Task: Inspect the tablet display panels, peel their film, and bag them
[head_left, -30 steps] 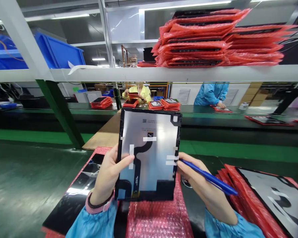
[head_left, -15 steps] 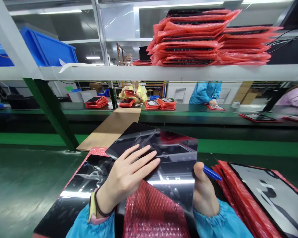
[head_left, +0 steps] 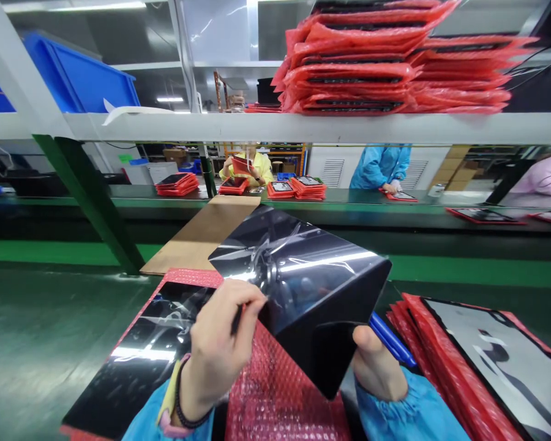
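A glossy black screen panel (head_left: 330,331) is held up tilted in front of me, its face reflecting the lights. My right hand (head_left: 379,367) grips its right side, thumb on the face; a blue pen (head_left: 392,340) sticks out behind that thumb, held in the same hand. With thumb and fingertips closed, my left hand (head_left: 227,343) pinches at the panel's near left edge, where clear film (head_left: 269,257) shows wrinkles. The fingertips hide exactly what is pinched. Beneath lies red bubble wrap (head_left: 284,392). Another black panel (head_left: 142,355) rests on red wrap to the left.
Red bubble-wrap sleeves with a grey-faced panel (head_left: 500,361) on top are piled at right. Above, a shelf (head_left: 239,127) carries stacked red sleeves (head_left: 349,67) and a blue bin (head_left: 82,79). A cardboard sheet (head_left: 202,236) lies ahead. Co-workers sit beyond.
My left hand has gone from lying flat on the panel to a pinch at its near left edge. The panel has turned and tilted, and wrinkles now show in the film.
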`<control>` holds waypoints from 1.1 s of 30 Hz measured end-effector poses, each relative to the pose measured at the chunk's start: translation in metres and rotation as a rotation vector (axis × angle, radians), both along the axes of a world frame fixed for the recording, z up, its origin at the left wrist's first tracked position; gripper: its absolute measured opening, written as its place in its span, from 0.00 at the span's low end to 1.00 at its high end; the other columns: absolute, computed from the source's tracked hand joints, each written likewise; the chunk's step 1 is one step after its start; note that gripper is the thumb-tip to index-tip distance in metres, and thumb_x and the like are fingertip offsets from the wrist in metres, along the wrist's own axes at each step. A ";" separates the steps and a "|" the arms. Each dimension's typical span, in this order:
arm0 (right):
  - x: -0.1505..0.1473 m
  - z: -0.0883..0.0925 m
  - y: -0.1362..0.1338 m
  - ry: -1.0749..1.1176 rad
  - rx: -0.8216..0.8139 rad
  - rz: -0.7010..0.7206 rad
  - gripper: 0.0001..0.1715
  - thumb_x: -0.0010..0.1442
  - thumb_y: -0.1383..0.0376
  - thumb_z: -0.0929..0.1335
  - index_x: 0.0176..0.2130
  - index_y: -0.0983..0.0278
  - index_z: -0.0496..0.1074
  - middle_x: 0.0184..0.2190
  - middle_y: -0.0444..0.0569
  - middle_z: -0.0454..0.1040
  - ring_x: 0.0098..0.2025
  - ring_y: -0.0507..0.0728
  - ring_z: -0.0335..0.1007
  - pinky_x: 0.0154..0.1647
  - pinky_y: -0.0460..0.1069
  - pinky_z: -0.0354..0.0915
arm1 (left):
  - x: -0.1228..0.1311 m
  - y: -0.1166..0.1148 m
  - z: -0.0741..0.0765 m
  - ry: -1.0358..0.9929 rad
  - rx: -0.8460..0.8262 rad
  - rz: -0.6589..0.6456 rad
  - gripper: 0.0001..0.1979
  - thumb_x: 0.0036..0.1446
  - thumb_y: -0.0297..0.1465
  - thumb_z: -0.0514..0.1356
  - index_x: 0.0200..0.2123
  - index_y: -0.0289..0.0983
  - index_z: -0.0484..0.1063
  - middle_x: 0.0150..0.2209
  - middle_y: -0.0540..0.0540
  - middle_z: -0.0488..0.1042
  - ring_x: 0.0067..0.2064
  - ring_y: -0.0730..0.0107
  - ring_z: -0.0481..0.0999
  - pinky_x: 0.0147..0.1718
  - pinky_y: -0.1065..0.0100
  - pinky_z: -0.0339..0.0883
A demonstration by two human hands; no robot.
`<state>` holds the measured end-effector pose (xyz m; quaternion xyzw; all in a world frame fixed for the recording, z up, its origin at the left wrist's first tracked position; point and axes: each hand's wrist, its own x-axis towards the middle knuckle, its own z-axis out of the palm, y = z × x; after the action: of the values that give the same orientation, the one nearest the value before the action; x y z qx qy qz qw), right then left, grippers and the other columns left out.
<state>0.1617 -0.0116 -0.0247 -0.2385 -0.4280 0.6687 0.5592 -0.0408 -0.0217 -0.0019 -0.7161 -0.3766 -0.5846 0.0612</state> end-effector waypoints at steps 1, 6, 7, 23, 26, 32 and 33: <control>0.002 -0.001 -0.001 0.027 -0.030 0.009 0.34 0.43 0.53 0.77 0.50 0.55 0.74 0.43 0.48 0.80 0.58 0.66 0.68 0.59 0.59 0.65 | -0.003 0.001 0.000 -0.063 -0.058 0.069 0.07 0.60 0.21 0.56 0.34 0.39 0.68 0.30 0.50 0.73 0.32 0.74 0.74 0.34 0.71 0.68; 0.016 -0.013 -0.003 0.087 -0.143 -0.015 0.21 0.43 0.54 0.77 0.39 0.55 0.79 0.35 0.47 0.83 0.50 0.68 0.75 0.54 0.61 0.68 | -0.020 0.008 0.007 -0.435 -0.552 -0.052 0.07 0.64 0.36 0.54 0.35 0.41 0.65 0.20 0.55 0.69 0.22 0.75 0.70 0.24 0.74 0.66; 0.018 -0.016 -0.004 0.084 -0.151 -0.012 0.21 0.43 0.53 0.77 0.38 0.55 0.80 0.36 0.47 0.83 0.47 0.68 0.76 0.52 0.61 0.70 | -0.021 0.010 0.008 -0.522 -0.626 -0.164 0.08 0.64 0.38 0.54 0.35 0.41 0.64 0.21 0.54 0.70 0.23 0.74 0.72 0.25 0.73 0.68; -0.018 0.023 0.004 -0.115 0.188 -0.041 0.39 0.43 0.61 0.79 0.54 0.52 0.70 0.59 0.45 0.69 0.64 0.65 0.58 0.63 0.57 0.59 | 0.002 0.017 0.014 -1.494 -0.172 -0.549 0.04 0.62 0.31 0.57 0.36 0.40 0.72 0.39 0.52 0.74 0.45 0.72 0.74 0.50 0.65 0.68; -0.022 0.028 -0.004 -0.146 0.179 0.029 0.43 0.46 0.65 0.78 0.59 0.52 0.65 0.62 0.46 0.65 0.66 0.62 0.55 0.66 0.56 0.54 | -0.002 0.016 0.013 -1.482 -0.093 -0.456 0.04 0.61 0.31 0.58 0.35 0.40 0.72 0.37 0.52 0.74 0.43 0.71 0.75 0.51 0.61 0.68; -0.025 0.022 -0.015 -0.059 0.130 0.128 0.40 0.50 0.65 0.76 0.59 0.51 0.64 0.60 0.46 0.68 0.63 0.61 0.61 0.64 0.56 0.57 | -0.011 0.018 0.018 -1.425 -0.103 -0.427 0.05 0.61 0.30 0.56 0.35 0.39 0.72 0.39 0.51 0.75 0.45 0.69 0.74 0.54 0.60 0.66; -0.024 0.021 -0.016 -0.040 0.119 0.149 0.40 0.50 0.64 0.76 0.59 0.51 0.64 0.59 0.46 0.69 0.62 0.61 0.62 0.63 0.57 0.58 | -0.012 0.019 0.019 -1.426 -0.107 -0.425 0.05 0.61 0.30 0.56 0.35 0.39 0.72 0.39 0.51 0.75 0.44 0.70 0.74 0.53 0.60 0.66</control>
<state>0.1373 -0.0279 -0.0042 -0.1859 -0.4946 0.6770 0.5123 -0.0528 -0.0026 0.0172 -0.2223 -0.2062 -0.8875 -0.3471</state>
